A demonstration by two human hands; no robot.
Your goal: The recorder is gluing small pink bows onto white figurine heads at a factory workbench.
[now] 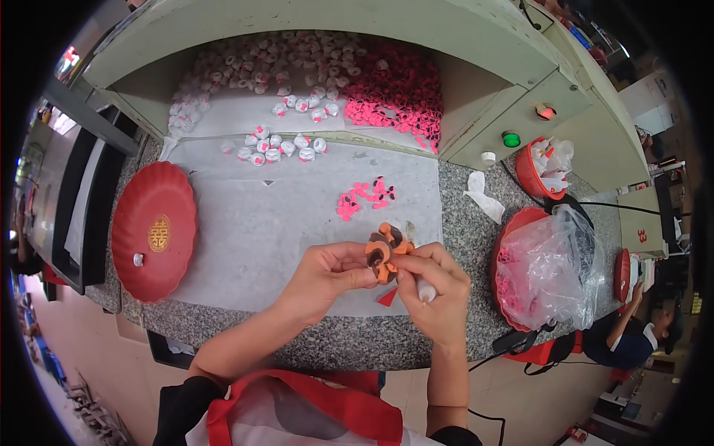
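Together, both hands are clamped on the figure (381, 247), a small orange and dark-brown piece over the near right part of the paper (245, 215). The left hand (327, 271) pinches its left side; the right hand (439, 282) grips its right side and also has a white stick (426, 291) tucked in the fingers. The figure's long axis runs roughly away from the person, toward the paper's far edge; which end is its front, I cannot tell. The stick's pale end points back toward the person.

On the paper, beyond the figure, lie pink bits (348, 206), some dark; white balls (272, 154) with pink marks sit along its far edge. A red triangle (387, 297) is at its near edge. Left of the paper, a red dish (149, 193) holds one small white piece (138, 259). Right of the paper, well apart, is a clear bag (554, 260).
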